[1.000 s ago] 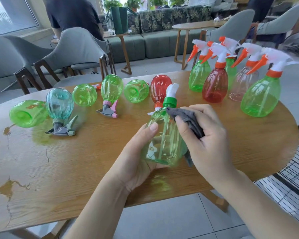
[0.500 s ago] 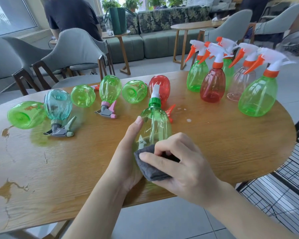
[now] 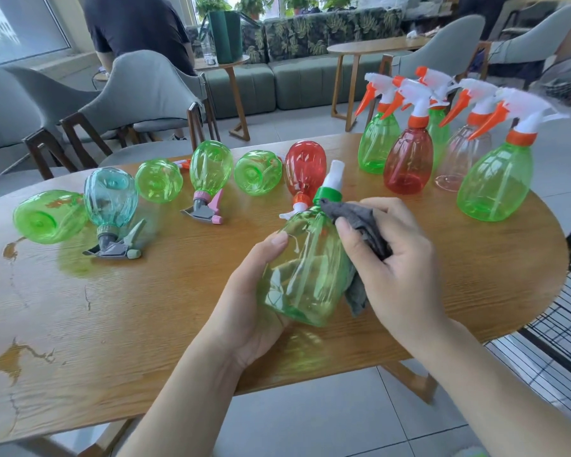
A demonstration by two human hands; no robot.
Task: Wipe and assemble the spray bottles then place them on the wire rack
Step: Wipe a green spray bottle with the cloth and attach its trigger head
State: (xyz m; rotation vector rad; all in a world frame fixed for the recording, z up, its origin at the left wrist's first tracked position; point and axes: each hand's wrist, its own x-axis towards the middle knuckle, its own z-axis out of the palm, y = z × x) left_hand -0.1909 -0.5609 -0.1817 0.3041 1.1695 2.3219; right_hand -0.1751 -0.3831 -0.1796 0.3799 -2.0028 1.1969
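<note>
Wiping a clear green plastic spray bottle held tilted above the oval wooden table.

The left hand cups the bottle's base and lower body, fingers curled round it, thumb up its side, apparently to steady it and turn fresh faces toward the cloth. The right hand holds a dark grey wiping cloth, fingers closed round it, pressed to the bottle's shoulder just below the green collar and white pump top. Beyond the held bottle, unfinished bottles lie or stand upside down in a row, probably awaiting their turn; beyond it to the right, five upright bottles with orange-and-white trigger heads stand together, seemingly done. The black wire rack sits to the right of the bottle, past the table's edge.
</note>
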